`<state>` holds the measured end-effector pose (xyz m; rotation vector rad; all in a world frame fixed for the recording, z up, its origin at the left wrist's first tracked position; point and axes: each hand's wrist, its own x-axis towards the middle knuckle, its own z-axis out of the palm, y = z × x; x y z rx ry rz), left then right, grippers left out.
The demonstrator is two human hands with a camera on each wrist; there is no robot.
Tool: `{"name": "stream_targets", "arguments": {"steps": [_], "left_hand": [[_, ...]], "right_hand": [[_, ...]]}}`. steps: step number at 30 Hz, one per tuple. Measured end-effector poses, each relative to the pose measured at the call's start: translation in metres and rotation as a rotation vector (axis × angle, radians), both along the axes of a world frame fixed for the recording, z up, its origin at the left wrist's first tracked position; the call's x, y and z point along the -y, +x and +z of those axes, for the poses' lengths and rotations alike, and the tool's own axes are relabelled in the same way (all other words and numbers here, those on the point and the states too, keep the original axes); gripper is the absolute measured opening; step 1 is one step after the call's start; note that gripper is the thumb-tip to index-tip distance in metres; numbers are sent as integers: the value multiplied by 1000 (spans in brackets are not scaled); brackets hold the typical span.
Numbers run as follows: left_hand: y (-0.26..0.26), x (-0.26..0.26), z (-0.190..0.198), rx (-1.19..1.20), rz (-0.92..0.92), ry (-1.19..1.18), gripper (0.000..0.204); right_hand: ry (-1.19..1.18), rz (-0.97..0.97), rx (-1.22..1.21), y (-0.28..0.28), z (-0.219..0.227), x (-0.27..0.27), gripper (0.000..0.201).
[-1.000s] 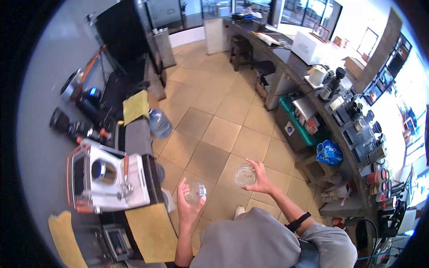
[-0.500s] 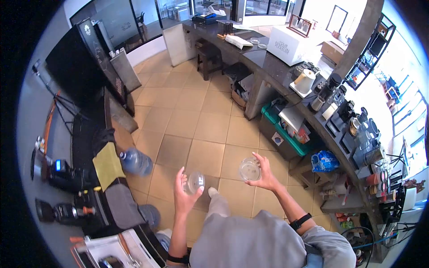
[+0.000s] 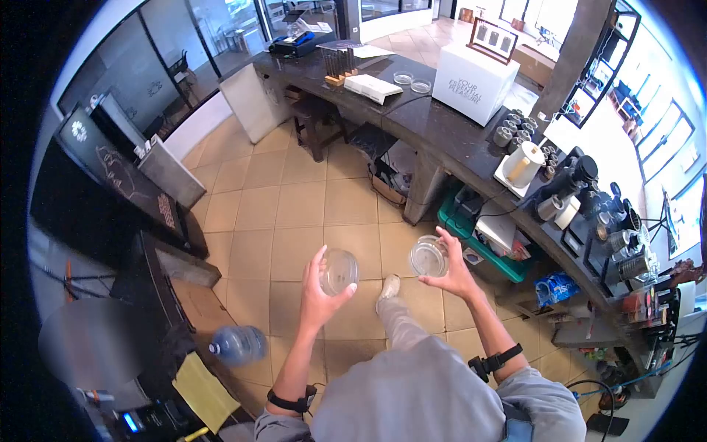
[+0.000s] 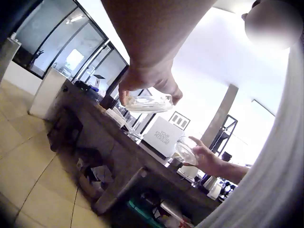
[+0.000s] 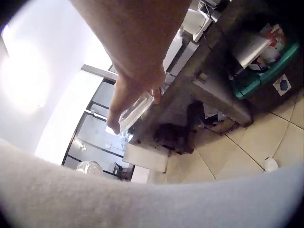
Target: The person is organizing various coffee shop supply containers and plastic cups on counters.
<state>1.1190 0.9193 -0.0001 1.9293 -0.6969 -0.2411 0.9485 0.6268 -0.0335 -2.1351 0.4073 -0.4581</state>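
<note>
In the head view my left hand grips a clear, shallow round dish by its side, thumb on one edge and fingers on the other. My right hand holds a similar clear round dish the same way. Both dishes are held apart in front of the body, over the tiled floor. From the left wrist, the left dish appears edge-on under the hand, with the right dish farther off. The right wrist view shows the right dish between thumb and fingers.
A dark counter runs along the right, bearing a white box, a kettle, two clear round dishes and several jars. Beneath it stand a stool and a green-rimmed bin. A water bottle lies on the floor at left.
The view has swung and advanced toward the counter, and the espresso machine at left has gone out of sight. Both hands keep their dishes and now sit higher in the head view.
</note>
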Motion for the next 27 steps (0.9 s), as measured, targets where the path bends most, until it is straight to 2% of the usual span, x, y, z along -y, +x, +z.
{"name": "stream_targets", "arguments": {"steps": [5, 8, 12, 16, 21, 24, 27], "left_hand": [[121, 82, 2, 65, -50, 3, 94], [190, 123, 7, 46, -64, 2, 94], [273, 175, 19, 84, -67, 18, 94], [359, 231, 15, 95, -138, -14, 92], [477, 324, 11, 106, -268, 2, 95], [544, 384, -2, 283, -387, -72, 95], [588, 449, 4, 328, -479, -37, 93]], "right_hand": [[-15, -72, 68, 110, -14, 80, 117], [-48, -88, 79, 179, -6, 125, 117], [23, -95, 79, 261, 13, 163, 116], [10, -141, 85, 335, 10, 201, 115], [-3, -271, 46, 426, 11, 246, 115], [25, -406, 59, 471, 8, 267, 115], [-54, -513, 78, 512, 4, 297, 115]]}}
